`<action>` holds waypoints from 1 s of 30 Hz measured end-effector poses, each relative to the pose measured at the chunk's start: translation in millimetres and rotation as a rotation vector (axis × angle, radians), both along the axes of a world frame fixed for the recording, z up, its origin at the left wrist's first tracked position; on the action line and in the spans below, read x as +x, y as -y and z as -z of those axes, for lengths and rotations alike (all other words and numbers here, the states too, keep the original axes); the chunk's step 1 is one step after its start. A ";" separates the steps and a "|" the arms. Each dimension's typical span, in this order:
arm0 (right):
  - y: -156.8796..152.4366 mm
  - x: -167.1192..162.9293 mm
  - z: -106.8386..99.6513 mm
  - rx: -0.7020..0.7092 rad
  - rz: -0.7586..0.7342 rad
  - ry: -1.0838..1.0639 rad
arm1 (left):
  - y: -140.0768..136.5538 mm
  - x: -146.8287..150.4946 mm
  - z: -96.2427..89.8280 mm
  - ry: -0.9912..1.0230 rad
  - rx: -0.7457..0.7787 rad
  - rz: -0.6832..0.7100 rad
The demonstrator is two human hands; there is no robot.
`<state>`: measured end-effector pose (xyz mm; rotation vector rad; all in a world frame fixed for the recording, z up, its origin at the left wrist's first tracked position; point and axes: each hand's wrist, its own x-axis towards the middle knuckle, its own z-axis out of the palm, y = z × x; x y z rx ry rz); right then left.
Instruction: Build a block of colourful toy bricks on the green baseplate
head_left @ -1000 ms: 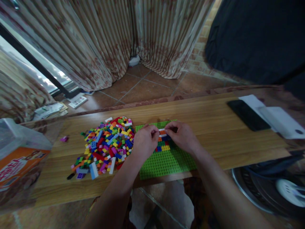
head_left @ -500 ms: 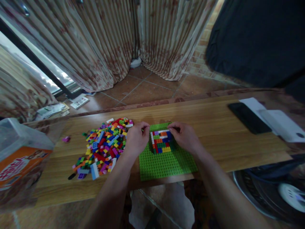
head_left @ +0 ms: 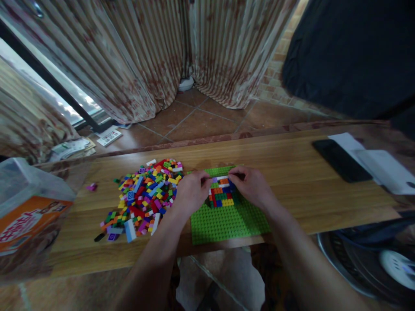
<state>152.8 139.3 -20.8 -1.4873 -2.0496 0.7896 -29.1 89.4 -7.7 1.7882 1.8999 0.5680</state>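
A green studded baseplate (head_left: 230,226) lies on the wooden table, with a compact block of coloured toy bricks (head_left: 222,195) built on its upper half. The build shows white, orange, red, green, blue, purple and yellow pieces. At its upper left corner is my left hand (head_left: 194,190), thumb and fingertips closed in a pinch. My right hand (head_left: 249,185) pinches at the upper right corner, by some dark blue bricks. What either pinch holds is hidden by the fingers. To the left of my left hand spreads a heap of loose bricks (head_left: 145,194).
At the table's left end stands a clear plastic tub (head_left: 39,181) with an orange label. A pink brick (head_left: 91,187) lies apart from the heap. On the right are a black phone (head_left: 340,160) and a white box-like object (head_left: 387,170). Curtains (head_left: 139,56) hang beyond the table.
My left hand has moved right, from beside the build to its upper left corner, and now covers part of its left edge. My right hand stays almost in place.
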 end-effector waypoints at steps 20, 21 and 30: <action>1.9 -3.7 2.4 0.074 -0.063 0.230 | 0.6 1.7 -0.9 -0.021 0.000 0.007; 2.3 -3.9 2.5 0.075 -0.062 0.233 | 0.6 1.6 -0.7 -0.022 0.005 0.008; 2.7 -5.1 3.1 0.069 -0.076 0.255 | 0.1 1.0 0.3 -0.023 0.010 0.015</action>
